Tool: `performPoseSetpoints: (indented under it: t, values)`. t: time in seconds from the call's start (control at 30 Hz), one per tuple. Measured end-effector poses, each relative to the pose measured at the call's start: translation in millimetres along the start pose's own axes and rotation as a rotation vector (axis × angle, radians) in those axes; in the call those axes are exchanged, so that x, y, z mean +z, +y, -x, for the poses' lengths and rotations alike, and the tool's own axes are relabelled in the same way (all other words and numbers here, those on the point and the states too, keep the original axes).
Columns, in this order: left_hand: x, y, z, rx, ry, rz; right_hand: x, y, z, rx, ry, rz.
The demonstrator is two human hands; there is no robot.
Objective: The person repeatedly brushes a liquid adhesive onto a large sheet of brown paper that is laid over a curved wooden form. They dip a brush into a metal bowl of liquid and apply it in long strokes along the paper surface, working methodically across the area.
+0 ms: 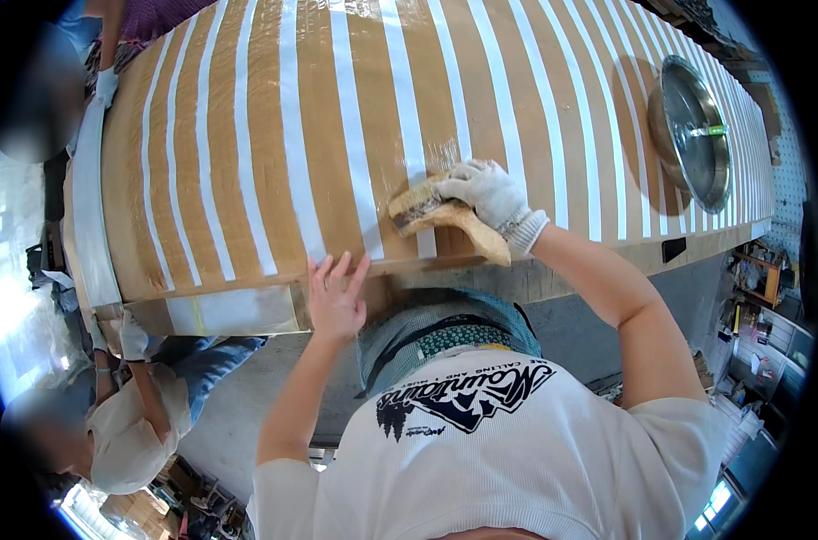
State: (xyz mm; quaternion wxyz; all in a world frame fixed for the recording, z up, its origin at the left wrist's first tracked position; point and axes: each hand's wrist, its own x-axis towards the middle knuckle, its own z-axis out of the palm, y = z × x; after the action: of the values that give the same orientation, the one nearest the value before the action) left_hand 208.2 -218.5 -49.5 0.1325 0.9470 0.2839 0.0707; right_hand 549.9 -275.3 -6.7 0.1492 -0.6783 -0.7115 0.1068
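My right hand (488,193), in a pale work glove, grips a wooden brush (467,225) with a curved handle. The brush head lies against a brown sheet (314,153) crossed by white strips (350,108), near the table's front edge. Its bristle side is mostly hidden. My bare left hand (339,301) rests at that edge, left of the brush, with its fingers stretched out on the brown surface and nothing in it. The sheet looks glossy around the brush and toward the far left.
On the striped sheet at the right stands a round metal basin (688,171) with a green-handled tool (715,130) in it. Two people work at the table's left end; gloved hands (106,87) show by a pale strip (89,198). Loaded shelves (760,279) stand at the right.
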Motion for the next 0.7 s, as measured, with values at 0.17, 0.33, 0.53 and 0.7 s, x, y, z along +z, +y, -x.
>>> performPoseSetpoints:
  t: [0.17, 0.33, 0.53, 0.7]
  values:
    - [-4.4, 1.4, 2.8, 0.037, 0.025, -0.009, -12.6, 9.7, -1.8, 0.105, -0.189, -0.255]
    - [-5.3, 1.3, 9.4, 0.046, 0.064, -0.028, 3.3, -24.8, -17.4, 0.174, 0.313, -0.131]
    - [-1.9, 1.4, 14.3, 0.044, 0.072, -0.034, 30.5, -56.1, 60.5, 0.181, 0.076, -0.019]
    - [-1.9, 9.4, 22.9, 0.056, 0.079, -0.009, -40.8, -72.1, 30.5, 0.517, -0.222, -0.242]
